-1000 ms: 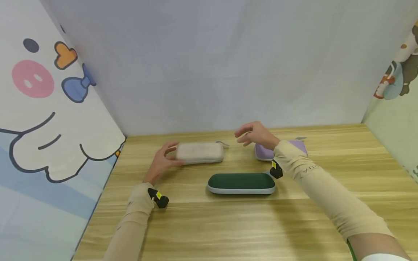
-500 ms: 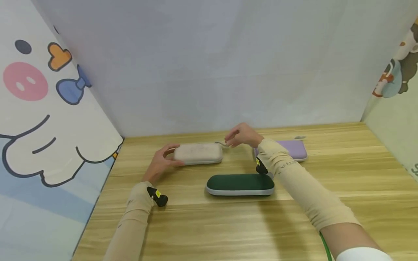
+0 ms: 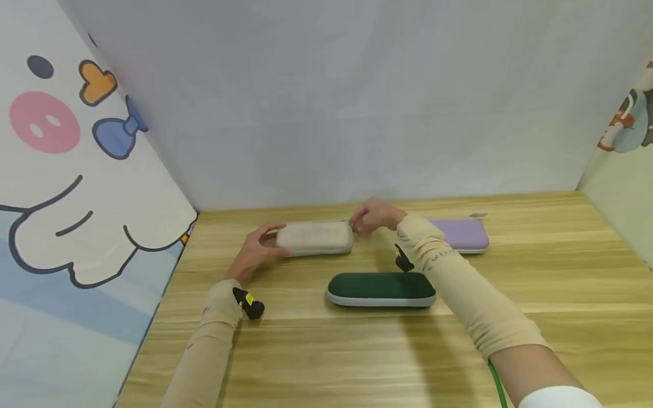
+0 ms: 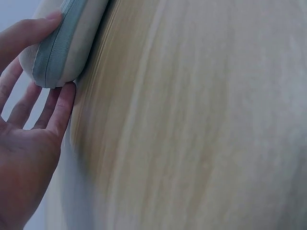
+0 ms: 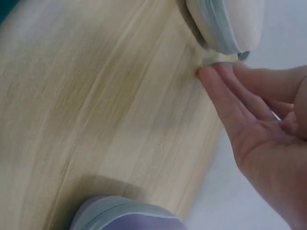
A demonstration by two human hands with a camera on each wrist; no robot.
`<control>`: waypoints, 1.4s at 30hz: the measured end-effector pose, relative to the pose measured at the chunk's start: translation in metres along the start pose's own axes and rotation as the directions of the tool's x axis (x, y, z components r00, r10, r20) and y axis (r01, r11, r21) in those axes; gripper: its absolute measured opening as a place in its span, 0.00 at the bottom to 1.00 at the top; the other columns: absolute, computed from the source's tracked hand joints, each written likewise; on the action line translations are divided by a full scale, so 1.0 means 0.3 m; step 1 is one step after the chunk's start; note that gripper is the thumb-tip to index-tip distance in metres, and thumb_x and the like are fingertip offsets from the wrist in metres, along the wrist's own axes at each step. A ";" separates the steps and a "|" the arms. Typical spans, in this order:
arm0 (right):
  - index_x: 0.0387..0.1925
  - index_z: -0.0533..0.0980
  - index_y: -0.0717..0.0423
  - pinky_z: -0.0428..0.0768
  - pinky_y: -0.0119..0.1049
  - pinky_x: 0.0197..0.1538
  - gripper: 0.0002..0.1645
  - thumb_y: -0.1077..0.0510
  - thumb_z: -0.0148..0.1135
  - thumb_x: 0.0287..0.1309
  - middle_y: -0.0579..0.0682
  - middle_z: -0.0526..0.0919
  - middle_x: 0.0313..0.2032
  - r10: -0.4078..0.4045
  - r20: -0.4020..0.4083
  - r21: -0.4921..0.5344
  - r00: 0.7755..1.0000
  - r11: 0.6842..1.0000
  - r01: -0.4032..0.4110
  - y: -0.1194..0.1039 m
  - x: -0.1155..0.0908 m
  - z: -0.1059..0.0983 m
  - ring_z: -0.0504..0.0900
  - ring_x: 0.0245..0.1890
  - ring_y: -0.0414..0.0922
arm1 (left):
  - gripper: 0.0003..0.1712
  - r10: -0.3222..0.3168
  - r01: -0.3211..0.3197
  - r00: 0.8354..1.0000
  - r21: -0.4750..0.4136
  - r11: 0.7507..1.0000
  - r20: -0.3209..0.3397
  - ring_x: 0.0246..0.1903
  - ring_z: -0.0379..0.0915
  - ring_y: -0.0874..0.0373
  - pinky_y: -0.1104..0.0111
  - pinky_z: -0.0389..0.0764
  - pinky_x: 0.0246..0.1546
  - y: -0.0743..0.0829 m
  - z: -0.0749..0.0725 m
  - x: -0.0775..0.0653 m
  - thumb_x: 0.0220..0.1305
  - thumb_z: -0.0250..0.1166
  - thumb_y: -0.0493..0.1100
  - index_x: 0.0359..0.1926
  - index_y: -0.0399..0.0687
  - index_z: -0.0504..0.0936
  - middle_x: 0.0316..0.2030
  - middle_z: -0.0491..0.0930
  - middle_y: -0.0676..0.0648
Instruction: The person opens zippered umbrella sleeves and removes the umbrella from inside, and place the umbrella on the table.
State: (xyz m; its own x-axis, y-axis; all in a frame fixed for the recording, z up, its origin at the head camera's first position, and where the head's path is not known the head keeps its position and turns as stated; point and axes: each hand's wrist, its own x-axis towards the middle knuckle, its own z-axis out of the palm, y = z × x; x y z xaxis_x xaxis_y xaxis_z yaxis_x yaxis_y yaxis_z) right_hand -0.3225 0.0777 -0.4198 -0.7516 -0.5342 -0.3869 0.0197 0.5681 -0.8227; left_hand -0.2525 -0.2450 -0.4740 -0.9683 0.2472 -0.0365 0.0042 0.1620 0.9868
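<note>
A beige zippered case (image 3: 314, 238) lies near the back of the table. My left hand (image 3: 255, 249) grips its left end. In the left wrist view the thumb (image 4: 29, 36) presses on the grey-green zipper band (image 4: 57, 48), and the fingers curl around the end. At the case's right end my right hand (image 3: 376, 215) pinches a small grey zipper pull (image 5: 221, 63) between thumb and fingers. The pull is mostly hidden by the fingertips. The zipper looks closed along the part that shows.
A dark green case (image 3: 381, 286) with a light rim lies in front of the beige one. Partly behind my right forearm is a purple case (image 3: 463, 234). A pale curtain wall (image 3: 326, 113) rises at the back edge of the wooden table (image 3: 306, 351).
My right hand has moved left and slightly down from near the purple case to the beige case's pull, and its fingers have closed on it. My left hand stays at the case's left end.
</note>
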 end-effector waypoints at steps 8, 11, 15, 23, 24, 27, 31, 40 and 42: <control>0.46 0.77 0.72 0.81 0.47 0.39 0.15 0.71 0.54 0.58 0.66 0.82 0.38 -0.085 -0.076 -0.029 0.994 0.996 0.083 -0.030 -0.002 0.017 0.82 0.35 0.58 | 0.41 0.011 -0.011 1.000 0.000 1.000 -0.013 0.59 0.65 0.47 0.62 0.78 0.46 -0.037 -0.006 0.012 0.45 0.76 0.34 0.62 0.47 0.71 0.64 0.65 0.47; 0.46 0.77 0.72 0.81 0.45 0.41 0.16 0.73 0.51 0.57 0.65 0.80 0.45 -0.105 -0.089 -0.036 0.990 0.994 0.102 -0.039 0.000 0.020 0.82 0.41 0.57 | 0.41 0.012 -0.012 1.000 0.002 1.000 -0.019 0.59 0.65 0.47 0.63 0.78 0.46 -0.039 -0.012 0.012 0.44 0.77 0.35 0.62 0.48 0.71 0.64 0.65 0.47; 0.50 0.76 0.72 0.79 0.44 0.47 0.22 0.76 0.48 0.52 0.65 0.77 0.52 -0.118 -0.083 -0.061 0.990 0.992 0.113 -0.043 0.008 0.029 0.78 0.50 0.57 | 0.42 0.013 -0.013 1.000 0.011 1.000 -0.025 0.61 0.63 0.48 0.63 0.77 0.46 -0.037 -0.016 0.012 0.43 0.77 0.35 0.62 0.48 0.72 0.64 0.65 0.48; 0.52 0.74 0.72 0.77 0.50 0.47 0.23 0.76 0.46 0.54 0.65 0.77 0.52 -0.145 -0.050 -0.117 0.988 0.983 0.138 -0.045 0.029 0.045 0.76 0.50 0.56 | 0.42 -0.011 0.011 1.000 0.021 1.000 -0.013 0.62 0.62 0.50 0.61 0.76 0.48 -0.041 -0.013 0.003 0.44 0.78 0.39 0.62 0.54 0.71 0.64 0.64 0.53; 0.51 0.75 0.72 0.77 0.50 0.45 0.23 0.76 0.46 0.53 0.65 0.78 0.50 -0.150 -0.049 -0.133 0.987 0.981 0.143 -0.048 0.034 0.045 0.77 0.47 0.56 | 0.42 -0.011 0.011 1.000 0.017 1.000 -0.015 0.62 0.62 0.51 0.61 0.76 0.48 -0.043 -0.014 0.000 0.43 0.78 0.39 0.62 0.54 0.71 0.64 0.64 0.53; 0.46 0.77 0.71 0.77 0.48 0.39 0.20 0.76 0.48 0.51 0.63 0.81 0.44 -0.158 -0.055 -0.173 0.986 0.974 0.146 -0.056 0.049 0.046 0.78 0.37 0.53 | 0.43 -0.010 0.009 1.000 -0.002 1.000 -0.020 0.61 0.62 0.50 0.60 0.77 0.47 -0.043 -0.018 -0.004 0.42 0.79 0.39 0.62 0.53 0.72 0.64 0.64 0.52; 0.40 0.79 0.70 0.79 0.43 0.36 0.16 0.76 0.51 0.50 0.61 0.82 0.42 -0.136 -0.078 -0.245 0.988 0.963 0.113 -0.069 0.059 0.045 0.77 0.30 0.50 | 0.43 -0.011 0.010 1.000 -0.004 1.000 -0.016 0.61 0.63 0.49 0.60 0.78 0.46 -0.039 -0.020 -0.003 0.42 0.79 0.39 0.62 0.52 0.72 0.64 0.64 0.52; 0.37 0.82 0.67 0.82 0.41 0.35 0.14 0.74 0.52 0.52 0.60 0.83 0.37 -0.059 -0.133 -0.321 0.989 0.947 0.013 -0.083 0.074 0.045 0.79 0.28 0.48 | 0.42 -0.022 0.022 1.000 0.005 1.000 0.000 0.63 0.59 0.49 0.62 0.77 0.46 -0.030 -0.014 0.011 0.45 0.76 0.35 0.63 0.49 0.70 0.65 0.62 0.50; 0.40 0.81 0.67 0.82 0.41 0.35 0.16 0.74 0.50 0.54 0.60 0.83 0.39 -0.044 -0.134 -0.310 0.990 0.951 0.000 -0.082 0.077 0.047 0.80 0.31 0.50 | 0.42 -0.018 0.018 1.000 0.010 1.000 0.010 0.64 0.58 0.48 0.62 0.77 0.46 -0.021 -0.012 0.010 0.46 0.75 0.33 0.64 0.47 0.69 0.66 0.62 0.49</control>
State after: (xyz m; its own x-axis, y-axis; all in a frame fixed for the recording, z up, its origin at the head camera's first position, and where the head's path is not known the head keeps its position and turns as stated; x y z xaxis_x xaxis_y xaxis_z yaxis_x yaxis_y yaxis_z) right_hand -0.3310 0.0427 -0.4144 -0.8332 -0.4702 -0.2910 -0.1862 0.7341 -0.6530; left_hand -0.2562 -0.2488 -0.4797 -0.9655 0.2542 -0.0560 -0.0108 0.1757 0.9844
